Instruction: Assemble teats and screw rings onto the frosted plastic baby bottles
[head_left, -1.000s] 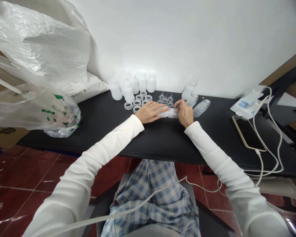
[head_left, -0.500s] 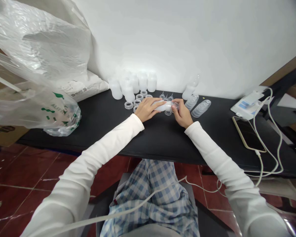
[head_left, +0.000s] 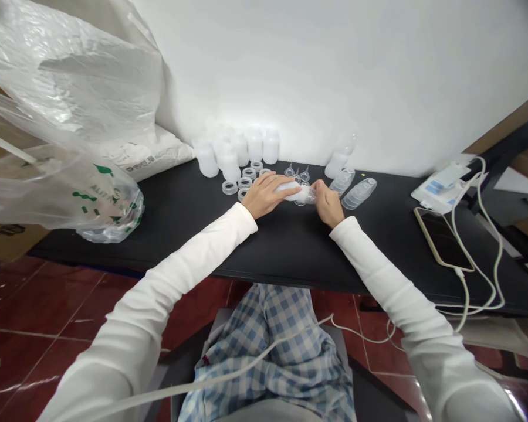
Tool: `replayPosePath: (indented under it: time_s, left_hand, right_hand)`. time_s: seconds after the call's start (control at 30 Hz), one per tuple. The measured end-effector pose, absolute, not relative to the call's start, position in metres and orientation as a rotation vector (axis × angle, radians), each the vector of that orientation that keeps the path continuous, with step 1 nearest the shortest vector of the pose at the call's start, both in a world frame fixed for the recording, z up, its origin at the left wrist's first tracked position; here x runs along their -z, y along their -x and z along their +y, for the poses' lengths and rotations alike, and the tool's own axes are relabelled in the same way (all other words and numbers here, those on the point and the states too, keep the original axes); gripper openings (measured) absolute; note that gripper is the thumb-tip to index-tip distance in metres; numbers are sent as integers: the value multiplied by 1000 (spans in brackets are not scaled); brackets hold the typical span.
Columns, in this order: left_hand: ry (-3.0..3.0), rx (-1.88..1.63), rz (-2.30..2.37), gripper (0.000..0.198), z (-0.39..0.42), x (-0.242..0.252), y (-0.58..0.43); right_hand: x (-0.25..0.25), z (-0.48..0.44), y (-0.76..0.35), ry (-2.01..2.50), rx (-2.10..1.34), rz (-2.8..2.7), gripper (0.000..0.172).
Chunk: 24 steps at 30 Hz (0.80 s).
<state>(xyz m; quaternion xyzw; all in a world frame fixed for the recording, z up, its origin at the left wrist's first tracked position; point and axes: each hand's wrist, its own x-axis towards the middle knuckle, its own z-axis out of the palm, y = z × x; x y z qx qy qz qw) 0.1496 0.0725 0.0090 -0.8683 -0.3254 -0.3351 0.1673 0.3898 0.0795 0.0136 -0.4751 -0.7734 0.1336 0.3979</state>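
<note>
A frosted white baby bottle [head_left: 287,190] lies nearly level in my left hand [head_left: 262,195], whose fingers wrap over its body from above. Its clear teat end [head_left: 310,196] points right, toward my right hand [head_left: 328,203]. The fingers of that hand are pinched together at the tip of the teat; the tip itself is hidden by them. Just behind the bottle stand several clear teats [head_left: 304,174]. Clear collar rings [head_left: 230,187] lie in a group beyond my left hand.
Several frosted bottles [head_left: 208,162] stand at the wall. Right of my hands are an assembled bottle [head_left: 338,161] and stacked clear caps [head_left: 359,193]. A phone [head_left: 443,239] with white cables lies at right. Plastic bags [head_left: 110,205] fill the left end of the black table [head_left: 180,234].
My right hand has shifted from around the bottle's clear end to a pinch at its tip. The bottle has tilted slightly, its clear end lower. My left hand keeps hold.
</note>
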Motion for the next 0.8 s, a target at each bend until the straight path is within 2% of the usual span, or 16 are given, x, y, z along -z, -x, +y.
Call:
replayPosePath:
  time_s: [0.13,0.33,0.47,0.6,0.8]
  left_hand:
    - [2539,936,-934,39,75,-13,-144]
    - [2664,942,-1050,57,76,-11,-144]
    - [2703,961,-1032,62,75,-8,-145]
    - [2648,1032,-967,57,77,-7,-144]
    - [2481,1038,-933,41,82,-9,-139]
  right_hand:
    - [-14,78,-390,1232,-349,-2023,64]
    - [-18,73,-390,1109,-341,-2072,65]
    - [-18,72,-392,1065,-422,-2097,60]
    - [-20,72,-394,1084,-429,-2111,56]
    - [-18,73,-394,1083,-427,-2132,67]
